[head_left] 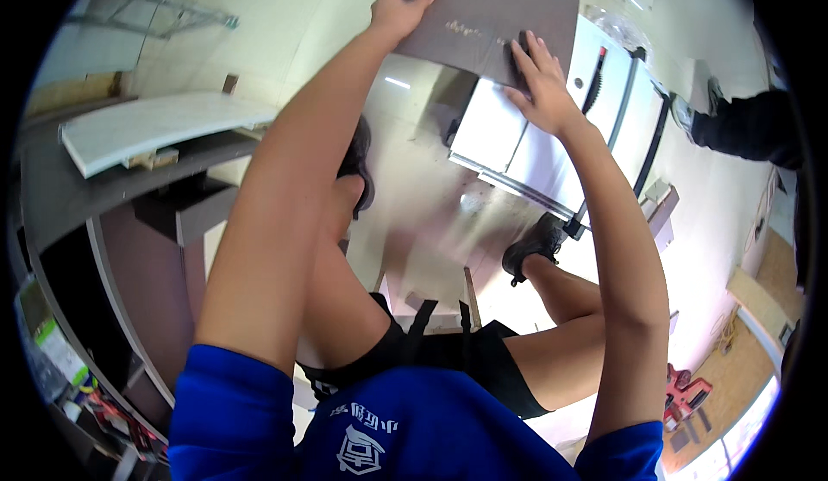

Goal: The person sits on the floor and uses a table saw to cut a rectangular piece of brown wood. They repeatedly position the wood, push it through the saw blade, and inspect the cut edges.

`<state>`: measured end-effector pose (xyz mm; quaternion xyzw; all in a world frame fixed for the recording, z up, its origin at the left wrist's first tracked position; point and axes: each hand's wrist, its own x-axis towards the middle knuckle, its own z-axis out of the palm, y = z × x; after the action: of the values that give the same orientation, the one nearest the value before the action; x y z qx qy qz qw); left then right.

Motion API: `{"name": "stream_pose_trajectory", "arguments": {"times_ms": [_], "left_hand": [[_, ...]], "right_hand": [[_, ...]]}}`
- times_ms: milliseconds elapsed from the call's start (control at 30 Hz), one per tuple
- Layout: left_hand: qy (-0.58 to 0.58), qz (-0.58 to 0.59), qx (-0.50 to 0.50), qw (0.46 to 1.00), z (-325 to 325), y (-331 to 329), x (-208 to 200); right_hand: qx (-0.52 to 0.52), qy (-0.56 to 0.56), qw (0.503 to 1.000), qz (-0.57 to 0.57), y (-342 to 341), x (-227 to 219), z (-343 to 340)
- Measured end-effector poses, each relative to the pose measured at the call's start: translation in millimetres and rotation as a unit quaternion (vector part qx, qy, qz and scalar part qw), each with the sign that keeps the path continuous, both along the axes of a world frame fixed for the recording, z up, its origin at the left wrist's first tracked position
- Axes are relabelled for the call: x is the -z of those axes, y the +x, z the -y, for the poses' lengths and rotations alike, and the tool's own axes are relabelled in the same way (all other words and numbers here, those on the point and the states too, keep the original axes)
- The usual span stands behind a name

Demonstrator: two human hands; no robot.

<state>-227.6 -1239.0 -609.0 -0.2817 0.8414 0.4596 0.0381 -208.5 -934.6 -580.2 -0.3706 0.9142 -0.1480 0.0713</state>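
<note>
A dark brown flat board point(492, 3) spans the far middle, with a row of pale chipped marks on its face. My left hand point(401, 14) is closed on its left edge, thumb over the top and the other fingers mostly hidden. My right hand point(545, 89) lies with outstretched fingers over the board's near right part; a dark patch beside the index finger is unclear. Right of the board is a white-topped table saw point(536, 149). Its dark toothed blade point(593, 91) rises near my right hand, and a long rail point(623, 110) runs beyond it.
At left, a curved white panel point(164, 123) rests on small wood blocks over a dark cabinet point(65, 192). My black shoe point(535, 244) is beside the saw's near edge. Another person's dark-clad leg point(746, 128) stands at right. A red tool point(686, 395) lies lower right.
</note>
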Motion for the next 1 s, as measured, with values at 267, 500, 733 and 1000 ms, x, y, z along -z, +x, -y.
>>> {"name": "stream_pose_trajectory", "arguments": {"times_ms": [267, 500, 733, 1000], "left_hand": [[-0.197, -0.182, -0.068, 0.961, 91.5, 65.9, -127.6], [-0.263, -0.237, -0.067, 0.933, 121.8, 139.0, -159.0], [-0.294, -0.165, -0.053, 0.940, 158.8, 147.0, -74.2], [-0.293, -0.060, -0.066, 0.952, 197.6, 155.9, -11.8]], "right_hand": [[-0.304, -0.075, 0.946, 0.080, 174.6, 11.6, 0.6], [-0.118, 0.036, 0.913, 0.390, 226.0, 140.4, 65.6], [0.262, -0.040, 0.925, 0.273, 205.1, 264.4, 131.5], [0.313, 0.040, 0.918, 0.239, 195.2, 318.1, 168.8]]}}
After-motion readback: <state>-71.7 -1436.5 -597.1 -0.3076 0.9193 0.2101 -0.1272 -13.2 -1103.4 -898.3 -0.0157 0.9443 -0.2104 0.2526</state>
